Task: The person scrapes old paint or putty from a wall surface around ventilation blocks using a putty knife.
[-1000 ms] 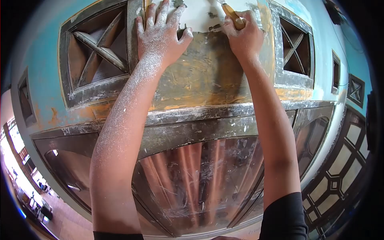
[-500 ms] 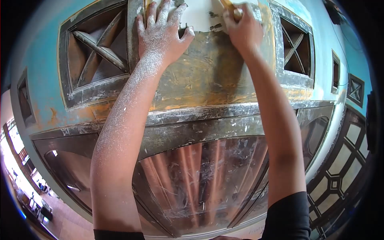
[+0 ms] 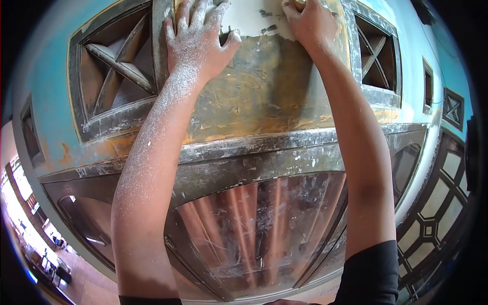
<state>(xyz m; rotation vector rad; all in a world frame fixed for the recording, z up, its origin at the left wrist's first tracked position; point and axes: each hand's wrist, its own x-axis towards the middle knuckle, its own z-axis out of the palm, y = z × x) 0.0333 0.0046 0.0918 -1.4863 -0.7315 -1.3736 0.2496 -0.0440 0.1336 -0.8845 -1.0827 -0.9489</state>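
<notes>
My left hand (image 3: 195, 43), coated in white dust, lies against the upper wall panel with its fingers spread. To the right, my right hand (image 3: 314, 25) is closed around a wooden-handled tool (image 3: 300, 5). Only the rounded handle end shows; its working end is out of view above. Between both hands is a patch of white coating (image 3: 252, 21) with a ragged lower edge and dark bare spots. Below it the panel (image 3: 259, 86) is worn to brown and ochre.
Vents with crossed bars, one on the left (image 3: 119, 61) and one on the right (image 3: 375, 51), flank the panel. A scuffed wooden ledge (image 3: 254, 145) runs beneath, above an arched glass pane (image 3: 264, 229) with curtains behind. A patterned door (image 3: 432, 218) stands at right.
My right hand has shifted slightly up, and less of the tool's handle shows. My left hand stays spread on the panel. The view has moved a little.
</notes>
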